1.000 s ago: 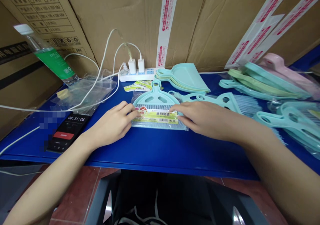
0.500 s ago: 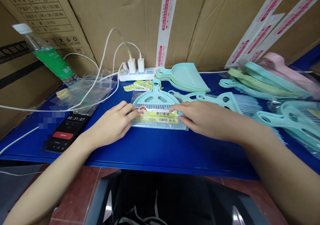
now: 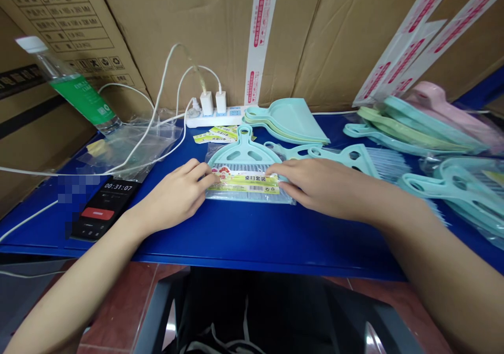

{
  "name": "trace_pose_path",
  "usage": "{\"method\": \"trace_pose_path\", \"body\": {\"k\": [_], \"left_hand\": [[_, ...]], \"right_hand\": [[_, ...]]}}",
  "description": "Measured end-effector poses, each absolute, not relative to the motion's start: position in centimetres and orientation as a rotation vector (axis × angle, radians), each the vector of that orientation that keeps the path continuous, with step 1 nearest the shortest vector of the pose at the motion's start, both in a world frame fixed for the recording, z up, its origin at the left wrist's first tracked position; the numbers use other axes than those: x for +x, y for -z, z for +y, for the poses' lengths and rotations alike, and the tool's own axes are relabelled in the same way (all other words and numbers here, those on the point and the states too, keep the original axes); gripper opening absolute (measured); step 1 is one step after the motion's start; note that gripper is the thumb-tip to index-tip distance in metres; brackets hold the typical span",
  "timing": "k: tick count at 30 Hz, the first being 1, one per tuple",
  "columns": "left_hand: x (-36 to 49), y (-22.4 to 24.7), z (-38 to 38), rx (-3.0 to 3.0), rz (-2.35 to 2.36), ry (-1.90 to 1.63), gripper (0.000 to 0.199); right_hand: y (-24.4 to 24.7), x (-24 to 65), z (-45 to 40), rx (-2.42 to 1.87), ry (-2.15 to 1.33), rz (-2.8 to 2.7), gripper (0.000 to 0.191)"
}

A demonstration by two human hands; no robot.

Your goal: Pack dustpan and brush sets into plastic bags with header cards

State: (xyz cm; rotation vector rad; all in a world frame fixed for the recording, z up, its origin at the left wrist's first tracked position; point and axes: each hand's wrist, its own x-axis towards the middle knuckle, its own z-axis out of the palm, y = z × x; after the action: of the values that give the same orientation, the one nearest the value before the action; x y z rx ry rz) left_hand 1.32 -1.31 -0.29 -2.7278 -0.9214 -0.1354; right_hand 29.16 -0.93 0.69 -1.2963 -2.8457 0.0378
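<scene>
A light-blue dustpan and brush set (image 3: 244, 154) lies flat on the blue table inside a clear bag, handle pointing away from me. A yellow-green label card (image 3: 248, 181) with a mushroom picture rests across its bristles. My left hand (image 3: 181, 188) has its curled fingers closed on the set's left edge, by the end of the card. At the opposite edge, my right hand (image 3: 315, 186) grips the bag with thumb and fingers beside the card's right end. My fingertips hide the set's side edges.
Stacked dustpans (image 3: 293, 120) and loose label cards (image 3: 220, 134) lie behind the set. Light-blue brushes (image 3: 354, 159) and bagged sets (image 3: 468, 186) fill the right side. On the left are a phone (image 3: 103, 207), a bottle (image 3: 84, 99), clear bags and white cables near a power strip (image 3: 216, 117).
</scene>
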Motion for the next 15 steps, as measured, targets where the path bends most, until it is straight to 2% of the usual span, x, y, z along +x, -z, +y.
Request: {"method": "trace_pose_path", "body": {"k": [15], "left_hand": [[1.27, 0.37, -1.18, -2.723, -0.892, 0.140, 0.037]], "right_hand": [[-1.23, 28.76, -1.12, -1.389, 0.005, -2.922, 0.034]]}}
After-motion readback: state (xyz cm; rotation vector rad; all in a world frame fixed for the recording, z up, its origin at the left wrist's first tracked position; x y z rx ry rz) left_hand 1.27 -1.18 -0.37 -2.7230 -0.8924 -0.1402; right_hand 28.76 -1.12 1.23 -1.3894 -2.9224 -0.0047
